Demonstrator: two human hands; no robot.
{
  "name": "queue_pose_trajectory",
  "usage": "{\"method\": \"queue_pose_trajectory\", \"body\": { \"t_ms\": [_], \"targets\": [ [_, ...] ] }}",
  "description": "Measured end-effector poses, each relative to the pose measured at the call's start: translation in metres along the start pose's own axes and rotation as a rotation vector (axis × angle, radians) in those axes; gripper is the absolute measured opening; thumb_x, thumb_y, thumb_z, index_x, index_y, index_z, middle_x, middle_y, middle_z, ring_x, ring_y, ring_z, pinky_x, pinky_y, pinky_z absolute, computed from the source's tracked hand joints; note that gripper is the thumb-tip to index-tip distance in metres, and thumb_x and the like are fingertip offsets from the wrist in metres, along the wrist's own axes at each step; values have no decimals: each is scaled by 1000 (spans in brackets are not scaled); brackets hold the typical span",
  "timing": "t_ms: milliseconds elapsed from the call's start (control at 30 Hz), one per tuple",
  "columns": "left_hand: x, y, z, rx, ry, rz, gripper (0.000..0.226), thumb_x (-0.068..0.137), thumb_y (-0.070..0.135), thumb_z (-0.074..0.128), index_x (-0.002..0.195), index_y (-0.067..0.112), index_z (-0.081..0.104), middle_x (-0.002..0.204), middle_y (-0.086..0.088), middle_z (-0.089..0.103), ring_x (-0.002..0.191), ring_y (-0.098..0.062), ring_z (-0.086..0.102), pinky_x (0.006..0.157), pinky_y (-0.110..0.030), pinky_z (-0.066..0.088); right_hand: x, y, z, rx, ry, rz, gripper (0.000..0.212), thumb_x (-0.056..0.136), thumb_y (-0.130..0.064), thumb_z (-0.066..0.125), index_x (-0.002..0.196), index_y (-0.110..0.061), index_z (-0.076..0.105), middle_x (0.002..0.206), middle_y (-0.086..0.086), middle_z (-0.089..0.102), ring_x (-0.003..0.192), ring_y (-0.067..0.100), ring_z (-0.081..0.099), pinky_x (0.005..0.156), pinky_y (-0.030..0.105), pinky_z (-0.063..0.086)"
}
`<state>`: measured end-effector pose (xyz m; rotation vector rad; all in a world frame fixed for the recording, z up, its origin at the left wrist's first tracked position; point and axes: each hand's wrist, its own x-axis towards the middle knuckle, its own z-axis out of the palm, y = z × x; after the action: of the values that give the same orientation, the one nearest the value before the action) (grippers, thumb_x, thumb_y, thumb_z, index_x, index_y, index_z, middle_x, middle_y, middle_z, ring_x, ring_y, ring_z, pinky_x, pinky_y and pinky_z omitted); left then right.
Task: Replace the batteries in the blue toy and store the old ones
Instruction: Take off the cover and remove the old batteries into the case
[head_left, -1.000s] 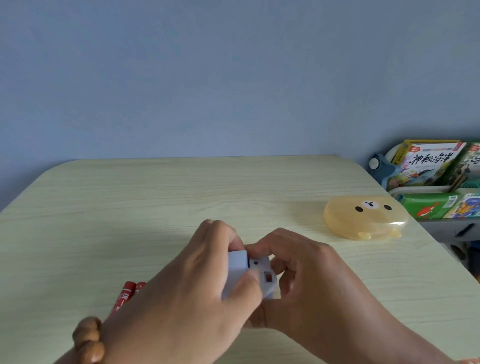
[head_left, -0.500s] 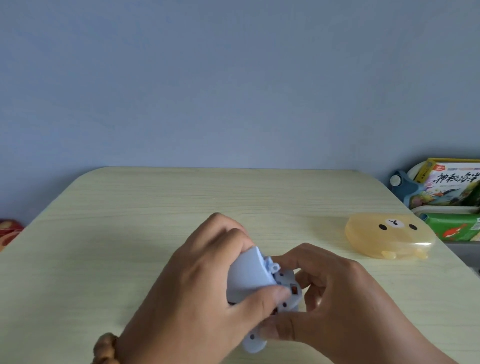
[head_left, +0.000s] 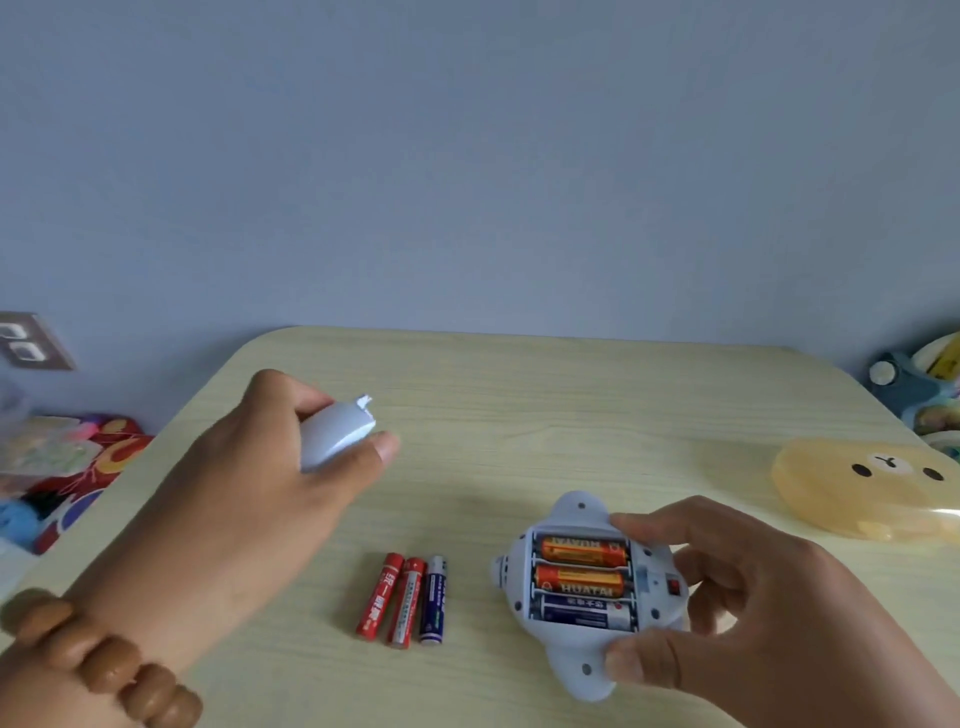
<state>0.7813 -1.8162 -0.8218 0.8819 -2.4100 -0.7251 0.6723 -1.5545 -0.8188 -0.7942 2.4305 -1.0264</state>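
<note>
Blue toy in right grip

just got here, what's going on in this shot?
A person is mid battery swap. The left hand grips the detached battery cover above the table. The right hand holds the blue toy underside up, compartment open with three batteries in it. Three loose batteries lie on the table between the hands. The yellow bear case sits to the right, untouched.

The open blue toy is held by the right hand; its cover is gripped by the left hand.
</note>
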Motion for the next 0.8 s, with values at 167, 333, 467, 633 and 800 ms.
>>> {"method": "queue_pose_trajectory", "body": {
  "t_ms": [167,333,467,633,800],
  "targets": [
    [0,-25,6,227,42,-29,77,47,88,56,91,25,50,89,1,53,83,-21,55,64,-36,45,-3,1,1,-4,18,-19,64,35,-55,92,93,-56,67,85,-26,72,62,3,66,64,9,51],
    [-10,-32,22,286,98,4,81,48,89,46,85,17,44,82,-6,48,81,-32,51,67,-40,45,-7,2,1,-35,-8,-87,67,36,-56,91,99,-52,70,90,-29,71,76,2,67,62,12,52],
    [-22,-41,28,351,124,9,76,53,85,49,80,15,41,76,-10,49,74,-35,52,63,-44,50,-6,4,2,-45,-10,-121,81,37,-61,89,110,-63,55,94,-29,71,81,4,67,65,17,54],
    [-29,-49,33,381,111,13,75,54,86,47,80,16,39,72,-9,48,66,-27,43,58,-40,49,-5,5,2,-62,-4,-138,82,32,-73,80,109,-64,53,93,-34,68,75,0,67,62,13,53],
    [-30,-54,34,421,87,2,81,49,92,47,75,15,42,69,-7,45,65,-27,43,57,-39,48,-5,4,2,-60,7,-197,78,38,-71,79,111,-62,54,97,-33,67,78,-5,67,56,11,52]
  ]
}}
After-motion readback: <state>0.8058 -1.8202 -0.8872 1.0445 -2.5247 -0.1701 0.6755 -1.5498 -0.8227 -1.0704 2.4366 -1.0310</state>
